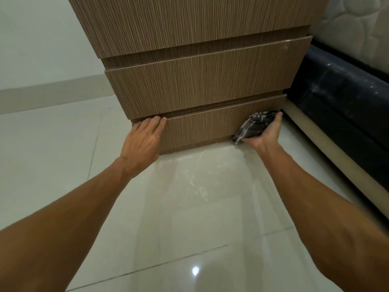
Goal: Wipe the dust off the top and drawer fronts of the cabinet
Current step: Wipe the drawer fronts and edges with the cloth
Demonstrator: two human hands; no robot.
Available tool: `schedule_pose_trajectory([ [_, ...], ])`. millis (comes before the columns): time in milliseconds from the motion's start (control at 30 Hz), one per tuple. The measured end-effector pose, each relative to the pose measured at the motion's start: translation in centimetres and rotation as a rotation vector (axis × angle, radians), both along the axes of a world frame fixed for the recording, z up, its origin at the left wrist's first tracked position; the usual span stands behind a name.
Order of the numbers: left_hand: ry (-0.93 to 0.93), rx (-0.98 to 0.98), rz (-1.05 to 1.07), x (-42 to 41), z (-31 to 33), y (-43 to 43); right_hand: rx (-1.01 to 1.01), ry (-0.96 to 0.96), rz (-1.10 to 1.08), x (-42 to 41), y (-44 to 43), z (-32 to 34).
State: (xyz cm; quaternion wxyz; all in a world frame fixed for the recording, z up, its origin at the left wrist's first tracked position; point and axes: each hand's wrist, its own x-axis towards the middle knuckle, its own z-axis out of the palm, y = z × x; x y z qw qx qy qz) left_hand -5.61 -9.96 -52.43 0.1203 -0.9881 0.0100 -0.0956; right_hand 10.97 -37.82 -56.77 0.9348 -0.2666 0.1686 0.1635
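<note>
A brown wood-grain cabinet (197, 87) with three stacked drawer fronts stands ahead of me on the floor. My left hand (143, 140) lies flat on the left end of the bottom drawer front (200, 127), fingertips at its top edge. My right hand (267, 133) grips a dark checked cloth (252, 127) and presses it against the right end of that same drawer front, close to the floor. The cabinet's top is out of view.
Glossy pale floor tiles (189, 218) spread below, with a dusty patch just in front of the cabinet. A dark plastic-wrapped bed base (341, 102) with a mattress (357, 24) above it sits tight on the right. A pale wall (42, 39) is on the left.
</note>
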Motion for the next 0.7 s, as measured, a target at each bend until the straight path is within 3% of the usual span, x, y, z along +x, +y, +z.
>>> schedule_pose_trajectory([
  [233, -0.073, -0.198, 0.055, 0.6, 0.1, -1.0, -0.056, 0.143, -0.013, -2.9, 9.2, -1.5],
  [467, -0.101, -0.243, 0.078, 0.8, 0.4, -1.2, 0.18, 0.24, 0.319, -9.3, 18.0, -1.4],
  [700, -0.109, -0.242, 0.08, 0.9, 0.4, -1.2, 0.271, 0.277, 0.333, -12.2, 21.9, -1.5],
])
